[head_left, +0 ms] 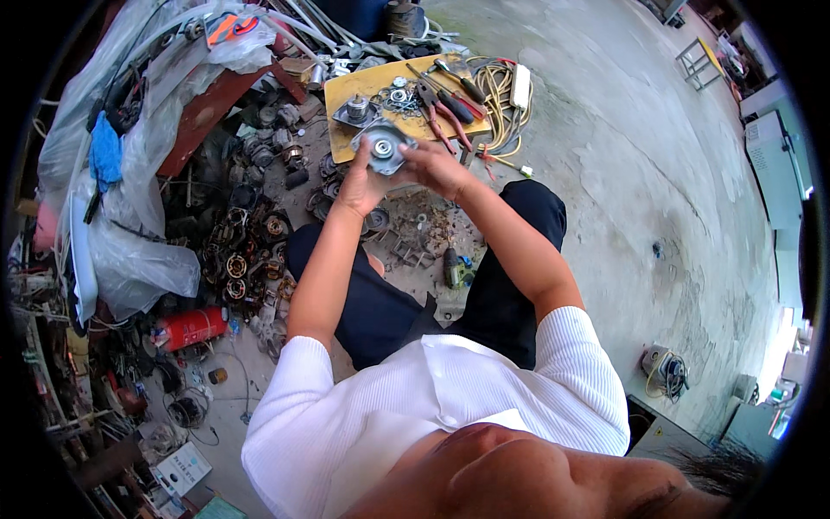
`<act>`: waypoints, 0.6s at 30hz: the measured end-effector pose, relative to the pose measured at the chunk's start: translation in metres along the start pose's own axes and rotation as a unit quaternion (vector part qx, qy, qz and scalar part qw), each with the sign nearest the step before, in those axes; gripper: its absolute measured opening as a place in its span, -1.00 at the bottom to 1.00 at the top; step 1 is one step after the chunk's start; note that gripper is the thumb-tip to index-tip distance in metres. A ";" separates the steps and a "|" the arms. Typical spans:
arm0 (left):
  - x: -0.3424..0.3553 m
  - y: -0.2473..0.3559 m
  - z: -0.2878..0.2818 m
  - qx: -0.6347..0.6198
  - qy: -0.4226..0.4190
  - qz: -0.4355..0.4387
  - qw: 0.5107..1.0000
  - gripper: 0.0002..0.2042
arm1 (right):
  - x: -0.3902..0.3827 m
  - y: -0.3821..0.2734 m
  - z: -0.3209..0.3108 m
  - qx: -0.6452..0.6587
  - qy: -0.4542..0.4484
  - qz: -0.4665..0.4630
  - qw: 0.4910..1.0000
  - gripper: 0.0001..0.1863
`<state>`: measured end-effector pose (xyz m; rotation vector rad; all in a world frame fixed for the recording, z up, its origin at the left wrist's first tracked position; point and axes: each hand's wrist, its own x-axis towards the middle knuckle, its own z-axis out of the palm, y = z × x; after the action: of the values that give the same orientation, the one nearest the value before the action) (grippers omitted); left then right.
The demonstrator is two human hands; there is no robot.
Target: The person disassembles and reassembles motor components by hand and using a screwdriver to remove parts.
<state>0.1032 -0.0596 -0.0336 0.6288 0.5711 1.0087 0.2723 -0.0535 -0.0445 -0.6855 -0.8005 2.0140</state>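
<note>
A grey metal motor end cover (383, 149) with a round bearing at its middle is held in front of me, over the near edge of a yellow-topped stool (341, 91). My left hand (366, 183) is closed on its lower left side, with the thumb along the edge. The fingers of my right hand (438, 169) close on its right edge. Just beyond it on the stool sit a motor part with a shaft (357, 107), small washers and rings (401, 99), red-handled pliers (432, 111) and screwdrivers (473, 108).
Cable coils (497, 82) and a white power strip (520, 85) lie right of the stool. A green drill (453, 268) stands between my legs. Motor parts (238, 264) heap on the left, near a red fire extinguisher (190, 329) and plastic sheeting (143, 259). Concrete floor spreads to the right.
</note>
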 end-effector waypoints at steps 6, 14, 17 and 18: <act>-0.017 0.007 -0.003 -0.160 0.032 -0.036 0.986 -0.21 | -0.011 -0.017 0.017 -0.366 0.011 0.030 0.930 -0.47; 0.017 0.051 -0.008 -0.063 -0.011 -0.011 0.998 -0.15 | 0.045 -0.118 -0.072 -0.549 0.281 -0.226 0.754 -0.64; 0.045 0.077 -0.004 -0.019 -0.021 0.035 0.999 -0.16 | 0.058 -0.148 -0.081 -0.579 0.317 -0.237 0.713 -0.71; 0.055 0.084 -0.001 -0.023 -0.026 0.049 0.998 -0.16 | 0.060 -0.149 -0.083 -0.585 0.318 -0.232 0.709 -0.71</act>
<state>0.0762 0.0230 0.0170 0.6454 0.4732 1.0903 0.3762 0.0871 0.0023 -1.5530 -1.5646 0.4957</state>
